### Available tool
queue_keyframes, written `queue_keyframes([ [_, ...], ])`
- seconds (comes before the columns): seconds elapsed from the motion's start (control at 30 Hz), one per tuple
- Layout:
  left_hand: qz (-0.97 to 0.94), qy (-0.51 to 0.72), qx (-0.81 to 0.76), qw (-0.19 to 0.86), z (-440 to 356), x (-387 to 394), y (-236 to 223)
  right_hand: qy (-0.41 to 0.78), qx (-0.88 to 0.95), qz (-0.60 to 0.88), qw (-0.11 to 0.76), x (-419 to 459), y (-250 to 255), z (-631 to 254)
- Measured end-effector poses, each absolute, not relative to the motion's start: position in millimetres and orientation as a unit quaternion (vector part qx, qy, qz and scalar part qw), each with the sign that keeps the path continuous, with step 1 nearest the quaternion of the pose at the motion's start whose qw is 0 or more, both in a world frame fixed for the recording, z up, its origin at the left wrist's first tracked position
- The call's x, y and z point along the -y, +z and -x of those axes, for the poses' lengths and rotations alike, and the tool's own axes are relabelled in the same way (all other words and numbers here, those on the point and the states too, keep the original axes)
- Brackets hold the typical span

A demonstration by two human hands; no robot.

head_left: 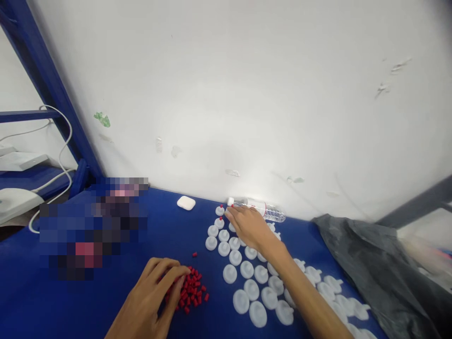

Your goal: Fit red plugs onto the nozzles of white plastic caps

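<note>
We look down at a blue bench (165, 230) set against a white wall (247, 94). The left hand (155, 292) rests low in the frame, its fingers curled down into a small heap of red plugs (192, 289); we cannot tell whether its grip has closed on any of them. One stray red plug (194, 254) lies just beyond the heap.

The right hand (250, 228) stretches farther back across rows of white round caps (247, 282) that cover the bench to the right of the heap. Its fingertips (229, 214) are pinched together on a small red piece at the far end of the rows, so this grip is nearly closed around it. Just beside the fingertips, two white caps (220, 216) already carry a red plug on top.

A clear plastic bottle (259, 208) lies on its side along the wall, right behind the right hand. A small white case (186, 203) sits to its left. A dark grey plastic bag (374, 268) is crumpled at the right edge. At the far left, a blue metal frame (52, 84) carries white cables (61, 155).
</note>
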State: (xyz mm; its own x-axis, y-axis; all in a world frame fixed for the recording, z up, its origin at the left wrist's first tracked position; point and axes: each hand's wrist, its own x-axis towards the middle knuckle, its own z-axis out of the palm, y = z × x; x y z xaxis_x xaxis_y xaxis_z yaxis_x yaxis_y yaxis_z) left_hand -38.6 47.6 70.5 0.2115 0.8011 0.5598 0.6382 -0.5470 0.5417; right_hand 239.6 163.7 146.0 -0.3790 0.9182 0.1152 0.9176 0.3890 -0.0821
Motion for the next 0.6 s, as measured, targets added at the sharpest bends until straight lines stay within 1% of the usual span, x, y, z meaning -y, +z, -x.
queue_keyframes([
  [0.13, -0.748, 0.433, -0.494, 0.099, 39.6, -43.6, 68.6, 0.043, 0.843, 0.524, 0.113, -139.6, 179.9, -230.6],
  [0.2, -0.734, 0.436, -0.511, 0.100, 40.0, -41.3, 67.1, 0.106, 0.866, 0.475, 0.116, -121.7, 192.0, -220.3],
  [0.3, -0.748, 0.432, -0.494, 0.096, 39.4, -40.3, 68.4, 0.196, 0.889, 0.409, 0.065, -96.8, 198.5, -199.8],
  [0.43, -0.814, 0.410, -0.403, 0.087, 38.8, -43.1, 78.8, 0.222, 0.912, 0.346, 0.013, -79.5, 197.2, -178.6],
  [0.5, -0.836, 0.399, -0.371, 0.068, 38.5, -44.2, 84.7, 0.224, 0.914, 0.338, 0.010, -78.1, 197.6, -175.8],
  [0.6, -0.844, 0.385, -0.368, 0.068, 36.4, -43.0, 87.0, 0.254, 0.900, 0.353, 0.034, -80.5, 199.5, -179.2],
])
